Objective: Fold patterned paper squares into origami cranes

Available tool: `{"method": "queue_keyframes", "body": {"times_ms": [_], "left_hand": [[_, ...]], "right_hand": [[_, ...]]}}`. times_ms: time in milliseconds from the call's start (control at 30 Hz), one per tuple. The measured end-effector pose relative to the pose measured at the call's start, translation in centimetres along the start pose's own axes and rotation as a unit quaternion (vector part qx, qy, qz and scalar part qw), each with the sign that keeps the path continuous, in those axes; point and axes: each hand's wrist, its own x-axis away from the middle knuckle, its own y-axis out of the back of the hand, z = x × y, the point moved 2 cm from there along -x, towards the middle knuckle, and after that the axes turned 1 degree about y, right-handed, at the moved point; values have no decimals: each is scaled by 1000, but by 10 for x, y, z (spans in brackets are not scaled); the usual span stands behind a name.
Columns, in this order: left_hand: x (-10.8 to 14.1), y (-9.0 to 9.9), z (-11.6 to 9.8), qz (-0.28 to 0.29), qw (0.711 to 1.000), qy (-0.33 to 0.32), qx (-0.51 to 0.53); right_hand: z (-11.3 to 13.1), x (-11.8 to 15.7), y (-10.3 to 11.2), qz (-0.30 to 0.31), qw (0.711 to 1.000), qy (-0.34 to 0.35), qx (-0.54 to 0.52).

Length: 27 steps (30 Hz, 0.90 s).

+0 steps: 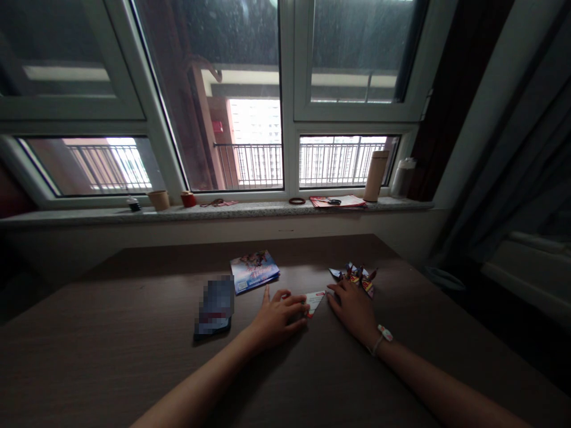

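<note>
Brown and wood-grained, the desk carries a small white paper triangle with a red mark and fine print, held flat under the fingers of my left hand, my open right hand just beside its tip.

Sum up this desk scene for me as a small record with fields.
Left hand: fingers over a folded white paper
Right hand: beside that paper, near colourful folded paper pieces
Far left of hands: blue printed leaflets, dark pixelated item
Windowsill: brown cup, scissors, beige flask, others
</note>
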Motion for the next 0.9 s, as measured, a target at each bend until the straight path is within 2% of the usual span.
{"method": "queue_keyframes", "body": {"times_ms": [133, 600, 900], "left_hand": [[-1, -1, 2, 2, 1000, 0, -2], [-1, 0, 0, 5, 1000, 1, 9], [-1, 0, 0, -6, 1000, -2, -10]], "right_hand": [[-1, -1, 0, 1, 1000, 12, -25], [7, -11, -5, 19, 999, 4, 45], [8, -11, 0, 36, 999, 2, 11]]}}
